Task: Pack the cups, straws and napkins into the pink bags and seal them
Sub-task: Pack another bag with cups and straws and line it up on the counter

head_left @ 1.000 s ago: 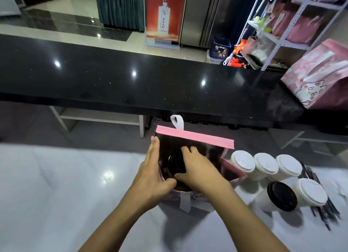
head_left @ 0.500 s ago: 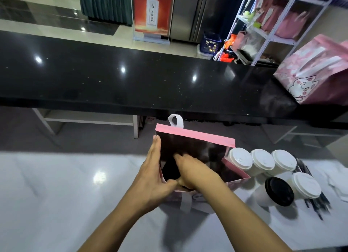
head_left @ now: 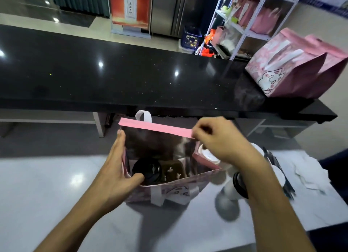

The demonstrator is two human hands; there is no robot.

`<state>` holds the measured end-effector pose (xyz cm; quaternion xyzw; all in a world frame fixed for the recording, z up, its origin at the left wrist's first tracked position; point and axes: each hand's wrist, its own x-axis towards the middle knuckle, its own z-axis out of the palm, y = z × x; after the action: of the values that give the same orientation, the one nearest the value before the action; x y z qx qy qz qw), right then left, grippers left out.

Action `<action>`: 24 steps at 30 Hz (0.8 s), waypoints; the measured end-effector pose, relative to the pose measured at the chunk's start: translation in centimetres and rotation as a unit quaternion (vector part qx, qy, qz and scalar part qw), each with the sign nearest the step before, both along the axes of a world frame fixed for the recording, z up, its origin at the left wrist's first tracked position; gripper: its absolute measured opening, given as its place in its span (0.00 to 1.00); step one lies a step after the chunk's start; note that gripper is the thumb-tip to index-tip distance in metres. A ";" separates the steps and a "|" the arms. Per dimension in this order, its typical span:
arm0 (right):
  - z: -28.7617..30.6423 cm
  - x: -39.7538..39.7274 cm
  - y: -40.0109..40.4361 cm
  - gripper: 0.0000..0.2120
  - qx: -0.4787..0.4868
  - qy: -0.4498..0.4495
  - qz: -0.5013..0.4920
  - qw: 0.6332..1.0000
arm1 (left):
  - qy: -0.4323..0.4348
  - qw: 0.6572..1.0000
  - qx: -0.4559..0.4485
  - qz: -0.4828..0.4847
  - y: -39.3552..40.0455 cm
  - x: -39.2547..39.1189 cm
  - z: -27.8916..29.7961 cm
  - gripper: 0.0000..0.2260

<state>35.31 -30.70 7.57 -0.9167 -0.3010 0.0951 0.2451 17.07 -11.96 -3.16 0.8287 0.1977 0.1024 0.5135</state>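
While the pink bag [head_left: 175, 189] stands open on the white table [head_left: 56, 185], all positions below are given relative to it.

Left of bag: left hand [head_left: 114, 172] lies flat against the bag's left wall, fingers straight, thumb hooked over the near rim and touching the black-lidded cup [head_left: 147, 169]. It steadies the bag and grips nothing.

Inside bag: that cup sits at the left end, with a brown divider or insert [head_left: 174, 169] just beside it. The right half looks unfilled, though shadow hides the bottom.

Above the bag's right end: right hand [head_left: 222, 138] hangs with fingers loosely curled and nothing visible in it. The fingertips are blurred, so a small item can't be ruled out.

Right of bag: white-lidded cup [head_left: 207, 153] touching the bag's right wall; a second black-lidded cup [head_left: 238, 185] nearer the camera, mostly hidden by the right forearm; black straws [head_left: 273, 161] and white napkins [head_left: 308, 169] further right. Two packed pink bags [head_left: 293, 69] sit on the black counter [head_left: 113, 78], behind and to the right.

Risks, as judgement:
- Right forearm passes just over the loose cups; a low sweep could tip one.
- Bag wall is soft. If the left hand lets go, the mouth may collapse and the next cup could catch the rim.
- A cup lowered onto the divider edge could end up tilted and leak.
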 end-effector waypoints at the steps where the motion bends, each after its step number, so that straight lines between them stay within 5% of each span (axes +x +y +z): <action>1: -0.6 2.0 -1.3 0.08 -0.007 -0.025 -0.031 0.999 | 0.003 1.000 0.005 0.006 -0.4 0.2 -0.1 0.50; 3: -3.0 5.8 -3.3 0.08 -0.099 -0.064 -0.056 0.991 | 0.005 1.000 0.007 0.019 -1.2 0.6 -0.1 0.50; 6: -8.8 9.3 -5.1 0.32 -0.294 -0.021 -0.005 0.955 | 0.010 1.000 0.004 0.027 -2.7 1.1 -0.2 0.51; 12: -13.9 11.9 -6.6 0.35 -0.333 0.021 0.052 0.941 | 0.040 0.998 0.006 0.053 -4.4 1.3 0.4 0.49; 19: -7.9 10.4 -8.6 0.39 -0.092 -0.016 -0.028 0.995 | 0.041 0.996 -0.008 0.080 -5.3 1.4 1.0 0.48; 24: 2.6 5.4 -11.3 0.38 0.147 -0.020 -0.056 0.987 | 0.031 0.996 -0.015 0.084 -5.5 1.3 1.0 0.48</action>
<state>40.66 -42.02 10.13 -0.8878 -0.2645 0.0169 0.3762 18.38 -17.46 -2.16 0.8041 0.2841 0.1165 0.5091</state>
